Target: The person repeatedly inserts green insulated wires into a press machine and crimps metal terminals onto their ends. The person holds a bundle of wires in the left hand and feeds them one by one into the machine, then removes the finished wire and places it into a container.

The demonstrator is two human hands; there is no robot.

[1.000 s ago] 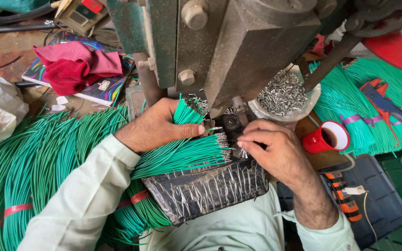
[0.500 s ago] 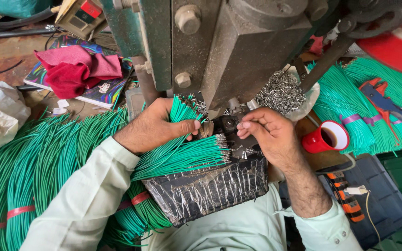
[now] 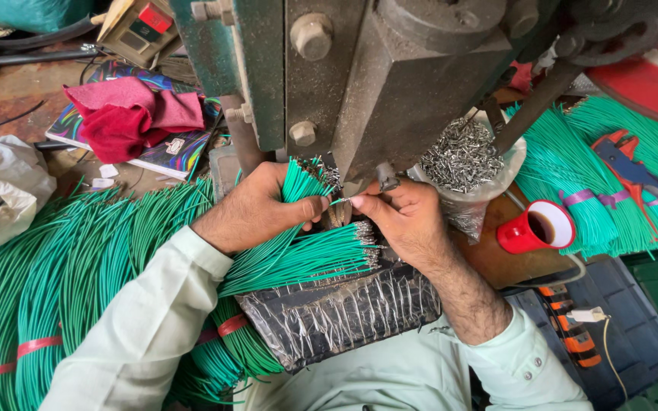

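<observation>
My left hand point(image 3: 257, 207) grips a fanned bunch of green wires point(image 3: 298, 183), its thumb stretched toward the press. My right hand point(image 3: 405, 217) pinches the tip of a single green wire point(image 3: 342, 201) between thumb and forefinger, right under the die of the grey-green press machine point(image 3: 390, 84). A second bunch of green wires with metal terminals point(image 3: 306, 259) lies below both hands on a black foil-covered pad point(image 3: 336, 312).
A clear bag of small metal terminals point(image 3: 462, 156) sits right of the press, beside a red cup of dark drink point(image 3: 536, 227). Large bundles of green wires point(image 3: 55, 274) lie left and far right. Red cloth point(image 3: 127, 114), white bag point(image 3: 1, 190), red-blue cutters point(image 3: 630, 164).
My right hand has risen from the terminal-tipped bunch up to the press die, bringing one wire to meet my left thumb. The left hand has stayed on its bunch.
</observation>
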